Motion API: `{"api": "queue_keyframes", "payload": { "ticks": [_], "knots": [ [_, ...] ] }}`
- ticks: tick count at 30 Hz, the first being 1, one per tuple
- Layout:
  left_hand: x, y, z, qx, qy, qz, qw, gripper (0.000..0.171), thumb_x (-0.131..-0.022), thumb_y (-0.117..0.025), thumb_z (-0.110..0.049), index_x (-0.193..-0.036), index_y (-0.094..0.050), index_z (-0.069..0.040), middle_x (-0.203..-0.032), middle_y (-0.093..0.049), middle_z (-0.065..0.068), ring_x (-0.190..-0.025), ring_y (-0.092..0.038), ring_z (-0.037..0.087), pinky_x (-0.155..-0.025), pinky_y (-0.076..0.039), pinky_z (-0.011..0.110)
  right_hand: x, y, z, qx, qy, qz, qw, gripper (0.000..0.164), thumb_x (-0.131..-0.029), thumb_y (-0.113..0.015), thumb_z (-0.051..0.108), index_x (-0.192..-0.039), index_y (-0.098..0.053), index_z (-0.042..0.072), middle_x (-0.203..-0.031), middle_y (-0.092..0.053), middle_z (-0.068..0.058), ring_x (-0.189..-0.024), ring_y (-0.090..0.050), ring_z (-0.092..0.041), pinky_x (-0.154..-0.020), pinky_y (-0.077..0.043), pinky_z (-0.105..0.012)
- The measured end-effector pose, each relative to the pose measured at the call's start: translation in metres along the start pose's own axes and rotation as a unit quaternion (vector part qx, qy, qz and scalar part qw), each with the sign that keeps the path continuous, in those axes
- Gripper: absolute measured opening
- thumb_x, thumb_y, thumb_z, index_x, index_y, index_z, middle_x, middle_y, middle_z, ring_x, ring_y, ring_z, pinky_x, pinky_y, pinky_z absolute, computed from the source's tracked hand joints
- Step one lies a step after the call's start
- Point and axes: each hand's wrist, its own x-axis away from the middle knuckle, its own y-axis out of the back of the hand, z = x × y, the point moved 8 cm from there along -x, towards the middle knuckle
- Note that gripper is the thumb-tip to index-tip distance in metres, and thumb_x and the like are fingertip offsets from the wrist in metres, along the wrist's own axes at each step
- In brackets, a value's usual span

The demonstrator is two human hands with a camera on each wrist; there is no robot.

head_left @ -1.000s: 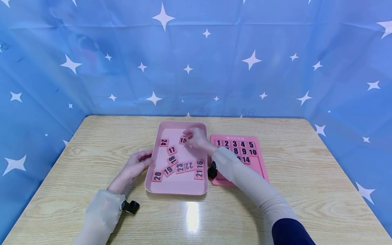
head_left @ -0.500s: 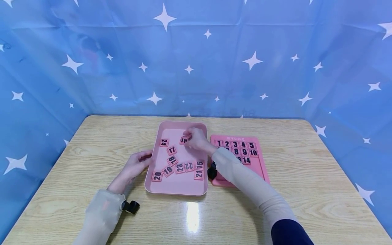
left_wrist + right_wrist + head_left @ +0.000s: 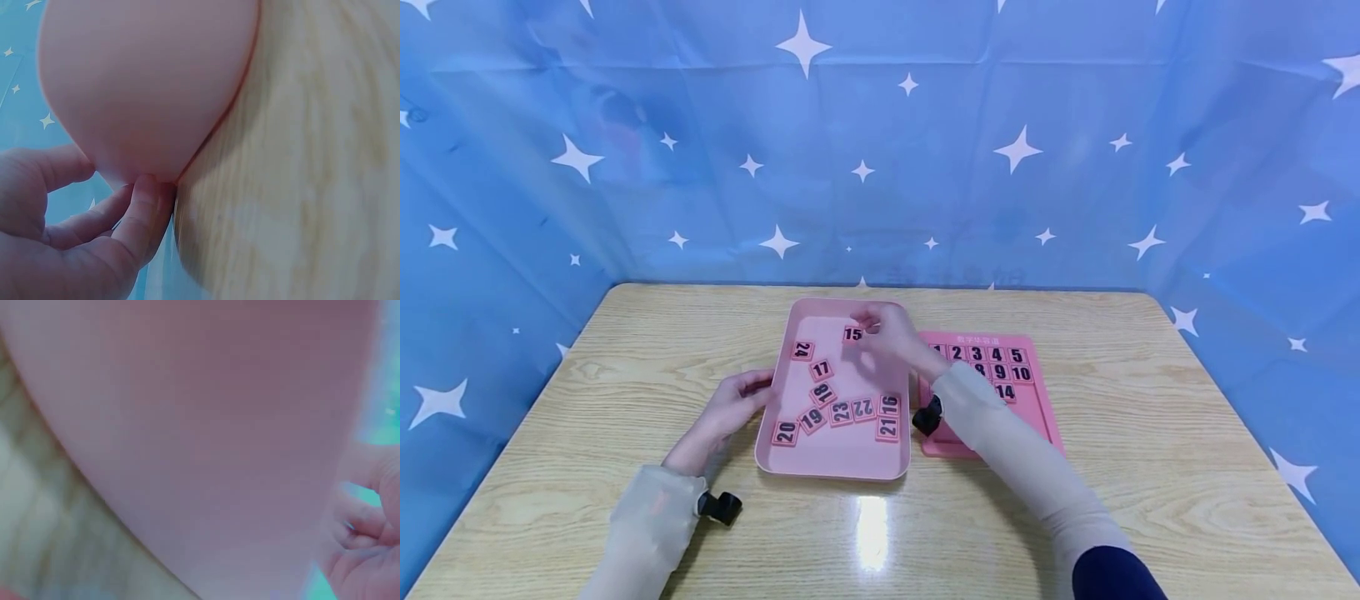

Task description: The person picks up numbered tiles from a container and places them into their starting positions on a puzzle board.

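In the head view a shallow pink tray (image 3: 831,462) holds loose pink number tiles, among them tile 17 (image 3: 821,369) and tile 24 (image 3: 802,351). My right hand (image 3: 889,335) is over the tray's upper right part and pinches the number tile 15 (image 3: 852,334) between thumb and fingers, its face showing. At the tray's left side my left hand (image 3: 737,403) holds the wall, fingers bent. The left wrist view shows its fingertips (image 3: 145,187) against the tray wall (image 3: 150,112). Tile 15 is hidden behind the tray in the right wrist view, where the right hand (image 3: 369,525) shows partly.
Right of the tray lies a pink number board (image 3: 1045,408) with rows of tiles set in its upper part, partly covered by my right forearm (image 3: 1000,433). Both rest on a wooden table (image 3: 1150,433). A blue starry curtain (image 3: 925,167) stands behind the table.
My right hand has moved slightly away toward the tray's far edge, with tile 15 in its fingers and a shadow below. The left hand and the tray stay in place.
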Motion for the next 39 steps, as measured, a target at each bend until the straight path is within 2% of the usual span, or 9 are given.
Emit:
{"api": "queue_keyframes", "payload": {
  "ticks": [8,13,16,22,30,33,39],
  "knots": [
    [0.001,-0.001,-0.001,0.002,0.002,0.002,1.0000,0.041,-0.090,-0.054,0.000,-0.126,-0.045,0.018,-0.120,-0.053,0.033,-0.104,-0.055,0.032,-0.077,-0.046,0.014,0.023,0.032,0.013,0.018,0.039,0.009,0.999,0.049,-0.074,-0.072,-0.005,-0.121,-0.058,-0.004,-0.116,-0.061,-0.018,-0.102,-0.059,-0.028,-0.089,-0.050,-0.030],
    [0.000,-0.002,0.000,-0.005,0.008,0.002,1.0000,0.042,-0.090,-0.054,-0.001,-0.127,-0.045,0.017,-0.121,-0.053,0.032,-0.103,-0.056,0.028,-0.078,-0.047,0.014,0.048,0.058,0.011,0.020,0.054,-0.001,0.998,0.048,-0.076,-0.071,-0.004,-0.122,-0.057,-0.005,-0.117,-0.060,-0.020,-0.104,-0.057,-0.029,-0.090,-0.049,-0.035],
    [-0.001,-0.002,0.000,-0.010,0.012,-0.001,0.9999,0.042,-0.090,-0.055,-0.001,-0.128,-0.045,0.016,-0.122,-0.052,0.032,-0.105,-0.055,0.030,-0.079,-0.047,0.015,0.064,0.075,0.007,0.026,0.053,-0.015,0.998,0.046,-0.076,-0.071,-0.005,-0.120,-0.057,-0.006,-0.117,-0.059,-0.021,-0.104,-0.057,-0.031,-0.091,-0.049,-0.038],
    [-0.001,-0.002,0.002,-0.008,0.014,0.003,0.9999,0.042,-0.091,-0.054,-0.001,-0.128,-0.044,0.015,-0.123,-0.052,0.032,-0.108,-0.053,0.034,-0.080,-0.046,0.014,0.098,0.105,-0.010,0.041,0.056,-0.040,0.997,0.045,-0.075,-0.071,-0.009,-0.117,-0.057,-0.009,-0.117,-0.058,-0.024,-0.103,-0.057,-0.036,-0.089,-0.050,-0.041],
    [0.001,-0.001,0.003,-0.003,0.009,0.003,1.0000,0.042,-0.091,-0.053,-0.001,-0.128,-0.043,0.017,-0.123,-0.051,0.033,-0.106,-0.054,0.029,-0.079,-0.046,0.013,0.141,0.136,-0.046,0.049,0.014,-0.066,0.997,0.046,-0.073,-0.072,-0.008,-0.117,-0.057,-0.011,-0.112,-0.059,-0.026,-0.100,-0.058,-0.038,-0.086,-0.051,-0.042],
    [0.001,-0.001,0.002,-0.003,0.005,0.004,1.0000,0.042,-0.091,-0.053,0.000,-0.128,-0.043,0.017,-0.123,-0.051,0.033,-0.106,-0.054,0.030,-0.080,-0.046,0.013,0.155,0.143,-0.058,0.058,0.021,-0.080,0.995,0.043,-0.072,-0.072,-0.011,-0.113,-0.058,-0.014,-0.108,-0.060,-0.027,-0.096,-0.059,-0.039,-0.084,-0.051,-0.041],
    [0.000,-0.003,0.002,0.005,0.005,0.007,1.0000,0.042,-0.091,-0.053,0.001,-0.127,-0.043,0.018,-0.122,-0.051,0.034,-0.097,-0.056,0.015,-0.079,-0.046,0.013,0.175,0.149,-0.081,0.075,0.043,-0.087,0.992,0.038,-0.070,-0.070,-0.017,-0.107,-0.059,-0.016,-0.103,-0.061,-0.027,-0.089,-0.060,-0.038,-0.078,-0.054,-0.038]
  ]
}}
